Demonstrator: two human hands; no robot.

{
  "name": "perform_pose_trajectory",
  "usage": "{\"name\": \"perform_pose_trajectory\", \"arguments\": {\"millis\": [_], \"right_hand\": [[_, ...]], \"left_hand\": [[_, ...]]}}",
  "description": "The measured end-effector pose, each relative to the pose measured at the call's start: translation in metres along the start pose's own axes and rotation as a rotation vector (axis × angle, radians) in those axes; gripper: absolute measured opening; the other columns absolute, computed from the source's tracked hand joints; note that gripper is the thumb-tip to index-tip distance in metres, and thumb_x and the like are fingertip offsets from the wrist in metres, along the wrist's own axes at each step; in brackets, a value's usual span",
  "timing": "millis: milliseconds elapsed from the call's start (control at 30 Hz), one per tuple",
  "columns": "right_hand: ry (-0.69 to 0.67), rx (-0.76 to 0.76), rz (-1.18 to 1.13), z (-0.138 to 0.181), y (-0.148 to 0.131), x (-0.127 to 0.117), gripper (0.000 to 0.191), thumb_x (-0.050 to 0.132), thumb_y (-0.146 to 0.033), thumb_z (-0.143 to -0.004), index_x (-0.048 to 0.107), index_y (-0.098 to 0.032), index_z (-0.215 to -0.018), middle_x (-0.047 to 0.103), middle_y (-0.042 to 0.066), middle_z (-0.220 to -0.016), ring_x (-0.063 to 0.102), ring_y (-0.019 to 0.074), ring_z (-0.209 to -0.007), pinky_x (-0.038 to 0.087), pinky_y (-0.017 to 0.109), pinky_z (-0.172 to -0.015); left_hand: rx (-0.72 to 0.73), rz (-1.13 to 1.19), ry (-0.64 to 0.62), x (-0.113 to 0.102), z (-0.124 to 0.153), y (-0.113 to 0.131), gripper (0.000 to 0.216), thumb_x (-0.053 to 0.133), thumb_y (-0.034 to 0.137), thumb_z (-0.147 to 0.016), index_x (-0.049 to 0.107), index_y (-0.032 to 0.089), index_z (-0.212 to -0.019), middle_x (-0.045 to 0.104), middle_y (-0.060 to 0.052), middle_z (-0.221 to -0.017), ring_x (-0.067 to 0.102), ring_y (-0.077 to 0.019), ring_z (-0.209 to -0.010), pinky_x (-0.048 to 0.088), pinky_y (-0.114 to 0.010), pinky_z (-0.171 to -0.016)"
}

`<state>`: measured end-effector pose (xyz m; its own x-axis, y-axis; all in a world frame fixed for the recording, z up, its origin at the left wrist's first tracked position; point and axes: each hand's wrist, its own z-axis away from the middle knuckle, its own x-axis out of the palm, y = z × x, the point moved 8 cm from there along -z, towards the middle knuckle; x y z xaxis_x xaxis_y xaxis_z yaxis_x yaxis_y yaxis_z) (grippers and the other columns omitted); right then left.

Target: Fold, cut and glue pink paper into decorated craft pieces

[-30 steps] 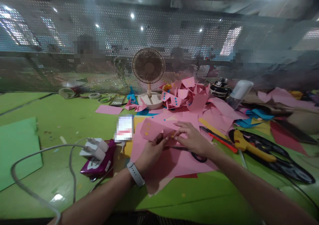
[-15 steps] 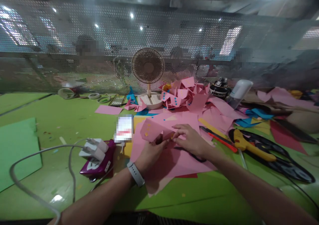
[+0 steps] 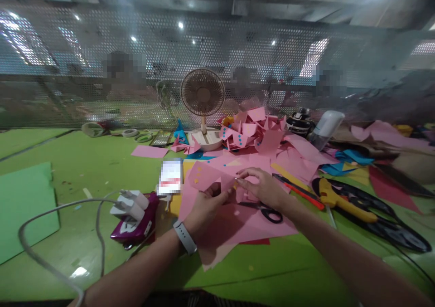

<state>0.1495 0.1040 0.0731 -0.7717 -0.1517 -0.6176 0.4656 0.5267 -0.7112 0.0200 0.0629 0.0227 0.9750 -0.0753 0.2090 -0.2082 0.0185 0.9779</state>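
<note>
My left hand (image 3: 209, 202), with a pale watch band at the wrist, is closed on a folded pink paper piece (image 3: 205, 175) that carries small yellow marks. At that piece's right side, the fingertips of my right hand (image 3: 260, 187) are pinched together near a small yellow bit; what they grip is too small to make out. Beneath both hands lie pink paper sheets (image 3: 220, 225). Black-handled scissors (image 3: 272, 214) rest on these sheets under my right hand, their blades partly covered.
Behind stand a fan (image 3: 203, 94) and a heap of folded pink paper (image 3: 251, 125). A phone (image 3: 170, 176) and a purple power strip (image 3: 134, 223) with white plugs lie left. To the right are a red-and-black cutter (image 3: 299, 191) and a yellow-handled tool (image 3: 346, 202).
My right hand has shifted slightly, and more of the scissors' handle shows below it. The folded paper has tilted a little in my left hand. The view has moved slightly.
</note>
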Motion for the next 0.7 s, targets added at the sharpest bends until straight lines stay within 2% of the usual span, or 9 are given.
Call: {"name": "perform_pose_trajectory", "arguments": {"millis": [133,333,567,700], "right_hand": [[-0.04,0.033,-0.115,0.002,0.0,0.006,0.019,0.051,-0.035,-0.08,0.061,-0.019,-0.079,0.064,0.004,-0.094,0.058,0.0184,-0.091,0.041,0.031,-0.083],[-0.057,0.046,-0.226,0.003,-0.002,0.01,0.017,0.054,-0.033,-0.078,0.061,-0.017,-0.076,0.065,0.005,-0.095,0.058,0.0181,-0.091,0.042,0.031,-0.084],[-0.057,0.054,-0.283,0.006,-0.004,0.014,0.017,0.053,-0.032,-0.078,0.061,-0.017,-0.078,0.064,0.005,-0.095,0.058,0.0173,-0.088,0.044,0.03,-0.08],[-0.059,0.053,-0.318,0.006,-0.004,0.016,0.017,0.054,-0.032,-0.077,0.062,-0.017,-0.077,0.064,0.005,-0.093,0.058,0.0171,-0.086,0.044,0.03,-0.079]], "left_hand": [[-0.023,-0.02,-0.006,0.0,0.002,0.001,0.026,0.066,0.037,-0.07,0.057,0.013,-0.07,0.058,-0.002,-0.069,0.054,-0.0127,-0.066,0.043,-0.027,-0.067],[-0.099,-0.021,-0.054,0.004,0.006,0.001,0.03,0.065,0.039,-0.07,0.061,0.014,-0.086,0.062,-0.006,-0.084,0.055,-0.0141,-0.073,0.043,-0.027,-0.068],[-0.023,-0.032,-0.08,0.006,0.004,0.004,0.026,0.064,0.039,-0.071,0.06,0.013,-0.072,0.054,0.0,-0.065,0.045,-0.0089,-0.057,0.038,-0.023,-0.059],[-0.037,0.027,-0.109,0.007,0.004,0.002,0.026,0.063,0.037,-0.073,0.06,0.012,-0.078,0.052,0.0,-0.065,0.046,-0.0086,-0.056,0.037,-0.023,-0.056]]}}
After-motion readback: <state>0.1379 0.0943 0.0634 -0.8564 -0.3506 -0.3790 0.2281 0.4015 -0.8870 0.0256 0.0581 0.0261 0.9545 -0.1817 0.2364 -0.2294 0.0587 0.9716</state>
